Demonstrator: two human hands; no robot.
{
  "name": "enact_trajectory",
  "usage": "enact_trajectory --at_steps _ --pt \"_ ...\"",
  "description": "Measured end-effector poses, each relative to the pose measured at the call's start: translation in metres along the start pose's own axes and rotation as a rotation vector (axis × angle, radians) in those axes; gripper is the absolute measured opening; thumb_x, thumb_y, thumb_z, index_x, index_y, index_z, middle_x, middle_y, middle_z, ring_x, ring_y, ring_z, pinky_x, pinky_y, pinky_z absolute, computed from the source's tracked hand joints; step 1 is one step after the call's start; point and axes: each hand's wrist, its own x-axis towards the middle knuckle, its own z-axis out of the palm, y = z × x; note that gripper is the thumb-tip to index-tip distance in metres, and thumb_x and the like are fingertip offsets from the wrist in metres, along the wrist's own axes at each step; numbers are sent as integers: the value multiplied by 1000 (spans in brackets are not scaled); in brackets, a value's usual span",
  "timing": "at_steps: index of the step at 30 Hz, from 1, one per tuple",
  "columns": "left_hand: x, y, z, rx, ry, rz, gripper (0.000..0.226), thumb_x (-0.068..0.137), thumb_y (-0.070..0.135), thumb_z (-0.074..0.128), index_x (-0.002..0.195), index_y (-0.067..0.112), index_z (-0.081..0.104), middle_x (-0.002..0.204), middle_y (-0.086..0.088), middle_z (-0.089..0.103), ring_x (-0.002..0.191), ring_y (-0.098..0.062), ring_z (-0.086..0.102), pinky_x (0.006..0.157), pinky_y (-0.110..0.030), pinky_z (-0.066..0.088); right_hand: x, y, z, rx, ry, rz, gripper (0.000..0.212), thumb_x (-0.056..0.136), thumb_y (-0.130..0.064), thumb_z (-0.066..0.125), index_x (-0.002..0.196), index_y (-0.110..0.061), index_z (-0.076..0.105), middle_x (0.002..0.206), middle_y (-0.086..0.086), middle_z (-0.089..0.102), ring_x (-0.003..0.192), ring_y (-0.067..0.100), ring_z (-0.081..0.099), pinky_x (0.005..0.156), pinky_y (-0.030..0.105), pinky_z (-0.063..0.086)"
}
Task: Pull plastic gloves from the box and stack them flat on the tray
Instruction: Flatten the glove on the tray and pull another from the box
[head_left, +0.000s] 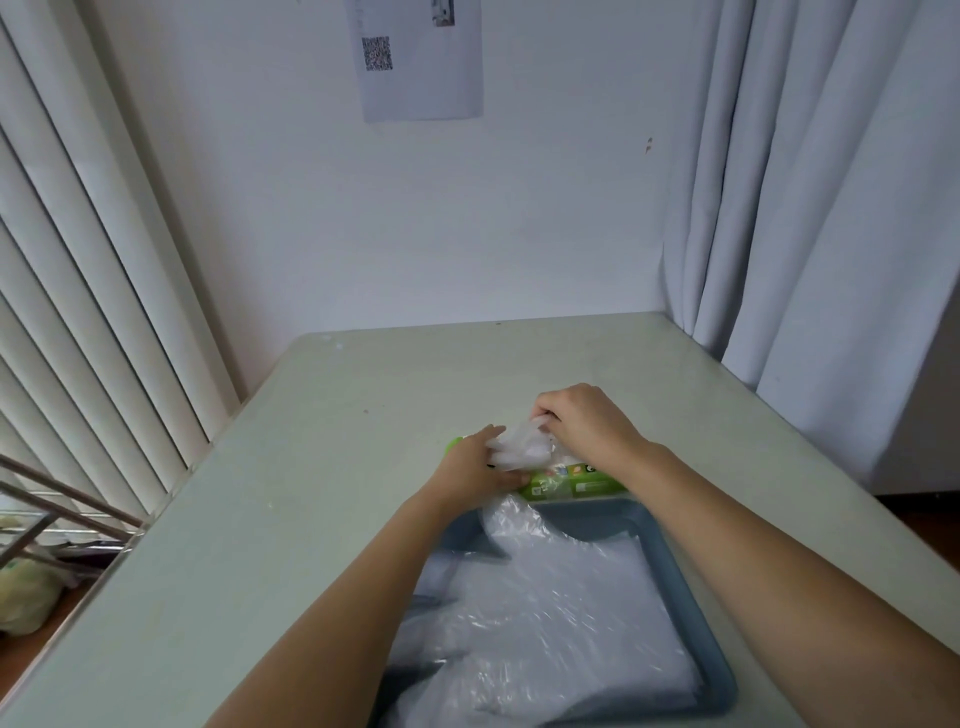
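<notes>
Two bare hands meet over a green box (576, 484) that lies on the pale table (311, 467), touching the far rim of a blue-grey tray (670, 561) at the tray's 12 o'clock. The left hand (475, 462) holds the box at its 9 o'clock end, with the fingers laid over the top and the thumb along the near face. The right hand (582, 426) is just beyond the box at about 1 o'clock, its fingertips curled in and pinching a crumpled clear glove (519, 449). The glove bunches up between the two hands, right above the box top.

A stack of clear gloves (545, 613) covers most of the tray floor. One wrinkled edge rises over the tray's far rim at 11 o'clock, against the box.

Around the table, white vertical blinds (78, 260) hang at 9 to 10 o'clock and a pale curtain (805, 208) at 2 o'clock. At 12 o'clock a sheet of paper (421, 62) with a square code is stuck on the wall. At 8 o'clock, below the table edge, stand a metal rack (52, 509) and a yellowish bag (26, 597).
</notes>
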Motion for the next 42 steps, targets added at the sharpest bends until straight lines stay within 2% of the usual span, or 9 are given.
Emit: enact_trajectory --at_steps 7,11,15,19,23,27,31,37,42 --pt "-5 0 1 -10 26 28 44 80 31 75 117 14 57 100 5 61 89 -14 56 69 -19 39 -2 8 -27 -23 96 -3 17 89 -6 57 93 -12 72 89 3 72 83 19 64 76 32 49" --pt "-6 2 1 9 38 25 38 80 33 75 108 15 56 91 7 58 86 -14 54 61 -13 36 -7 7 -62 154 357 28 17 86 1 58 85 -8 73 78 -7 68 73 10 61 68 20 41" --pt "-8 6 -4 34 -7 6 52 79 31 76 122 13 55 114 -2 62 95 -16 55 73 -19 39 -15 -3 -106 321 509 149 19 85 0 59 85 -13 72 79 -11 67 74 5 58 64 3 38" --pt "-13 10 -36 -75 -272 17 99 69 43 83 149 19 31 145 1 44 132 -20 43 109 -31 35 -25 -12 -138 611 242 238 10 89 -14 62 82 -16 68 79 -4 69 77 9 58 75 16 44" --pt "-36 37 -83 -170 -251 102 119 54 69 78 152 26 25 157 3 28 142 -13 29 116 -35 24 -40 -20 -152 665 54 245 15 91 -13 59 81 -9 69 83 13 72 80 18 63 87 32 52" --pt "-80 86 -101 -309 -237 285 93 60 84 61 138 36 46 144 7 48 131 -12 45 113 -39 32 -53 -40 -154 679 -88 250 22 94 -10 55 86 3 70 80 14 70 73 21 66 73 24 55" --pt "-116 121 -92 -284 -319 371 65 71 61 70 123 23 64 126 -2 63 122 -25 56 108 -55 38 -65 -57 -145 743 -281 267 22 97 -12 52 83 -3 67 75 7 67 69 17 64 68 23 56" --pt "-137 118 -80 -350 -226 163 43 75 9 80 116 8 66 102 -24 69 79 -22 67 78 -30 57 -90 -66 -121 1183 -399 503 30 99 -20 47 79 -4 62 57 9 65 54 19 67 52 27 55" --pt "-150 101 -77 -662 -313 31 20 86 8 66 102 -4 66 71 -8 65 61 -14 61 63 -23 51 -118 -59 -82 1551 -508 644 79 92 -63 31 90 3 74 79 13 70 67 20 67 70 26 54"
